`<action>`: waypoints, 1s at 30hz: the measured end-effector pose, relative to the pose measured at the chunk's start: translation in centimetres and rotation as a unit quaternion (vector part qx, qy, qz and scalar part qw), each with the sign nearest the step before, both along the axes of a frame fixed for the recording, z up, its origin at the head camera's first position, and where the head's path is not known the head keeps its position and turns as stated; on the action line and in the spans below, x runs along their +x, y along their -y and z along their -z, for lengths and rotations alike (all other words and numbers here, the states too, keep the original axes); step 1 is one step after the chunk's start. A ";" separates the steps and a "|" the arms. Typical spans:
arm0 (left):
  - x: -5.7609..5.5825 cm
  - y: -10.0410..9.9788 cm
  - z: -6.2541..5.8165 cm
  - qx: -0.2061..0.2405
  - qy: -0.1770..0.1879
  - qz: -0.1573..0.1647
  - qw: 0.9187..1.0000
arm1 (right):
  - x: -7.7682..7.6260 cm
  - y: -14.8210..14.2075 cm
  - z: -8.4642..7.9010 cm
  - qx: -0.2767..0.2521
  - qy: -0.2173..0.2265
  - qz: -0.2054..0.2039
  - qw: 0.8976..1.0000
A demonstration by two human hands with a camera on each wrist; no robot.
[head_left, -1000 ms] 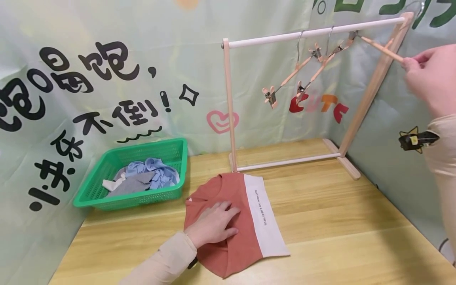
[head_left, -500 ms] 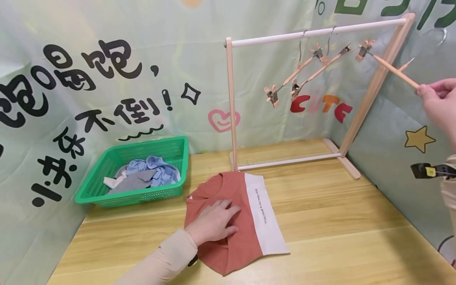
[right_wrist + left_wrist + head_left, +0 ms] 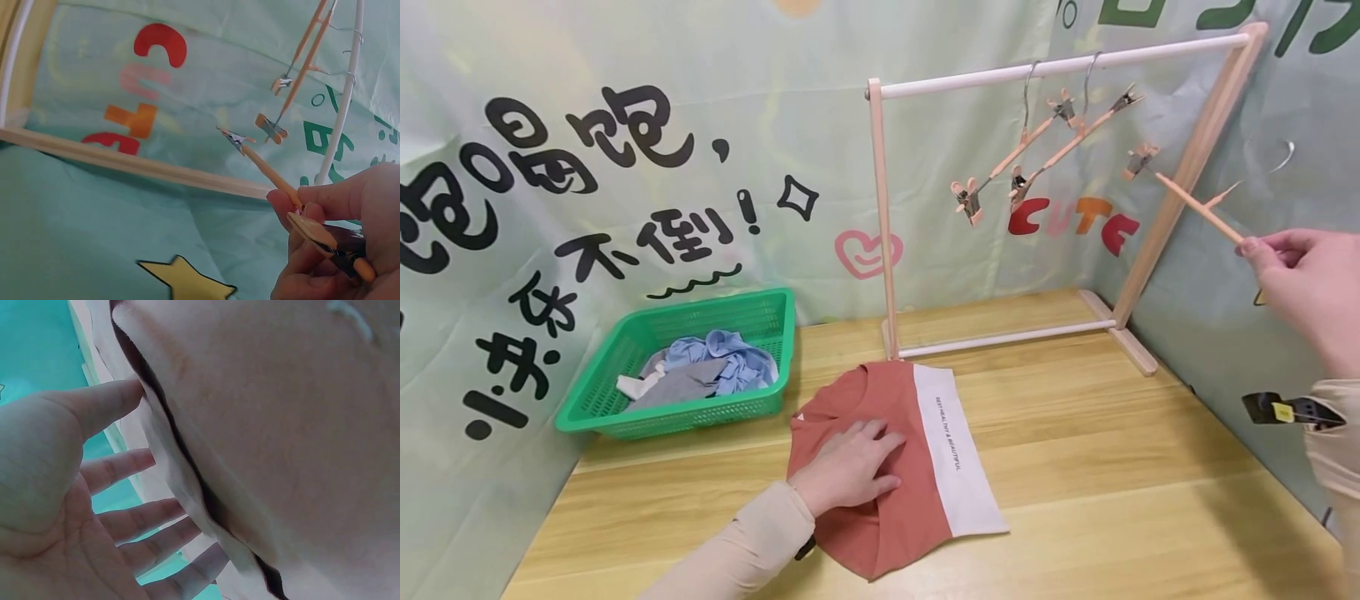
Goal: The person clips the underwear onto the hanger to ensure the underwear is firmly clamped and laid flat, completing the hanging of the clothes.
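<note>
My left hand [image 3: 846, 468] lies with spread, relaxed fingers on a rust-red shirt [image 3: 910, 533] with a white lower band, flat on the table. In the left wrist view the fingertips of that hand [image 3: 94, 506] touch the cloth beside a dark fold. My right hand [image 3: 1303, 279] pinches a wooden clip hanger [image 3: 1198, 208] near one end, in the air right of the rack. One clip [image 3: 234, 140] points away from the hand; the other clip [image 3: 322, 240] sits against the fingers in the right wrist view. The hanger's metal hook [image 3: 1285, 157] stands out to the right.
A wooden rack [image 3: 882, 208] with a white top bar stands at the back of the table [image 3: 1105, 500]. Two clip hangers [image 3: 1063, 154] hang from it. A green basket [image 3: 677, 421] holding blue, grey and white clothes [image 3: 700, 371] stands at the left. Printed curtains enclose the table.
My right hand has come down with the hanger, away from the rack's top bar, out to the right and then slightly back left. The left hand and shirt have stayed put.
</note>
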State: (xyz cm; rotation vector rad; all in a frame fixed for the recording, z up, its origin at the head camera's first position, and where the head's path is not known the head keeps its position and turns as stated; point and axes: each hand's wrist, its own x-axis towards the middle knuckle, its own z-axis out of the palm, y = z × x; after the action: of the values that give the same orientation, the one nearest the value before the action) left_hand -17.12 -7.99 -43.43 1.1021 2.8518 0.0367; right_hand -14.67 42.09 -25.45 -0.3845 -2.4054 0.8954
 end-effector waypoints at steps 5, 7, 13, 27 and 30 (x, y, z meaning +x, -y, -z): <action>0.0 0.0 0.1 0.002 0.002 -0.003 1.000 | 0.2 0.3 1.1 0.066 0.033 0.017 0.997; 0.0 0.0 0.1 0.003 0.001 -0.003 1.000 | 0.2 0.4 1.5 0.097 0.049 0.023 0.994; 0.0 0.1 0.1 0.006 0.002 -0.004 1.000 | 0.1 1.0 3.1 0.123 0.067 0.012 0.990; -0.2 0.2 0.6 0.000 -0.002 -0.003 1.000 | -0.7 3.4 6.8 0.111 0.065 -0.037 0.991; -0.2 0.2 0.6 0.003 0.000 -0.005 1.000 | -0.9 4.0 7.5 0.110 0.071 -0.048 0.990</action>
State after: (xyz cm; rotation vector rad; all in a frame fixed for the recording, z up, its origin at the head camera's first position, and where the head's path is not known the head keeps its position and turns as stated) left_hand -17.29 -8.23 -44.04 1.0899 2.8577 0.0455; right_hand -15.54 38.12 -32.97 -0.2574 -2.6405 0.6517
